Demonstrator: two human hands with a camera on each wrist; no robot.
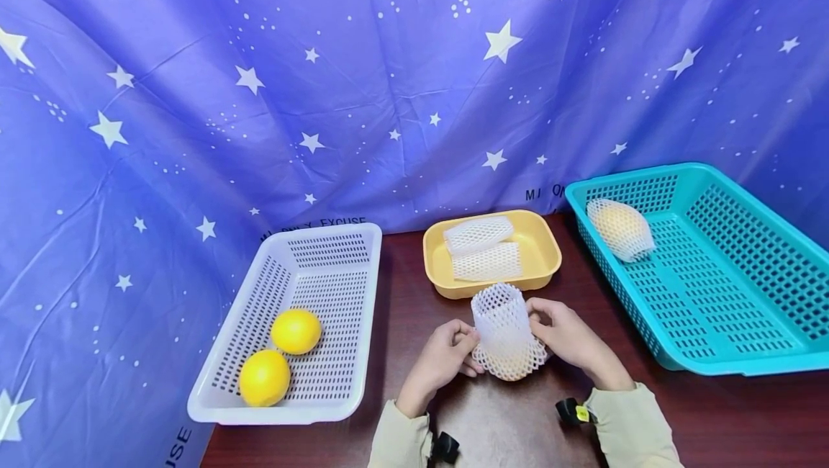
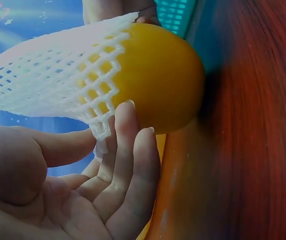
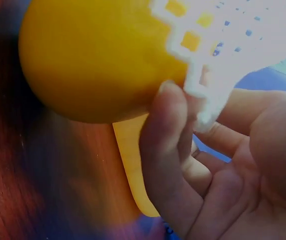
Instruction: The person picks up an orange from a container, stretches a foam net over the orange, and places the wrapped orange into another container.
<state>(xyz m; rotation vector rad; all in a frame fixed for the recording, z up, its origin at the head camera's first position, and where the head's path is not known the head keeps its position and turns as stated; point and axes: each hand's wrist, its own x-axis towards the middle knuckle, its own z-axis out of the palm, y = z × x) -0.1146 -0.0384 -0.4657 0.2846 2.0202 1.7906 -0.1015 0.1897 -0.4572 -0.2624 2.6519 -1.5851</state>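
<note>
A white foam net sleeve (image 1: 501, 320) stands partly over a round yellow-orange fruit (image 2: 168, 75) at the table's front middle. Its open end points up, and its lower edge flares around the fruit, whose lower part is bare in both wrist views. My left hand (image 1: 447, 353) pinches the net's edge between thumb and fingers, with fingertips close against the fruit. On the opposite side, my right hand (image 1: 570, 335) pinches the edge likewise; one fingertip (image 3: 170, 92) lies by the fruit's skin. From the head view the net hides most of this fruit.
Left, a white basket (image 1: 372, 295) holds two bare yellow fruits (image 1: 296, 331). Behind the hands, a yellow tray (image 1: 544, 259) holds flat foam nets (image 1: 486, 262). Right, a teal basket (image 1: 686, 363) contains a net-wrapped fruit (image 1: 620, 230). A starry blue curtain (image 1: 401, 93) hangs behind.
</note>
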